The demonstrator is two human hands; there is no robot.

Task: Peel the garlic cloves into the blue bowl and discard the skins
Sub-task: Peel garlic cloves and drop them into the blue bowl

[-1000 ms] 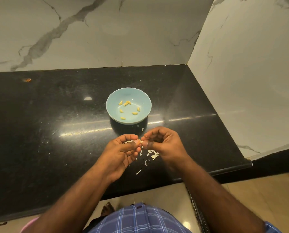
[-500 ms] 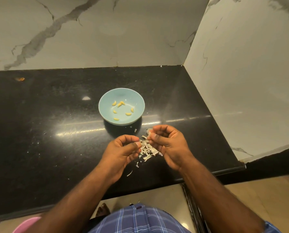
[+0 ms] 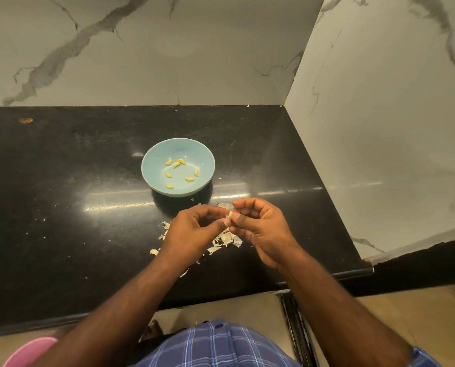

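A light blue bowl (image 3: pixel 152 165) sits on the black counter (image 3: pixel 62 207) and holds several small yellowish peeled garlic cloves (image 3: pixel 179 162). Just in front of the bowl my left hand (image 3: pixel 192 234) and my right hand (image 3: pixel 260 229) meet fingertip to fingertip, both pinching one pale garlic clove (image 3: pixel 230 214). White papery skins (image 3: pixel 225 241) lie in a loose pile on the counter under and between my hands, partly hidden by them.
Marble walls close the counter at the back and on the right, forming a corner (image 3: pixel 283 104). The counter's front edge (image 3: pixel 353 272) runs just behind my wrists. A small orange scrap (image 3: pixel 25 120) lies far left. A pink object (image 3: pixel 28 349) shows at bottom left.
My hands were apart half a second ago, with the skin pile open between them; now their fingertips are back together on the clove. The view has shifted slightly.
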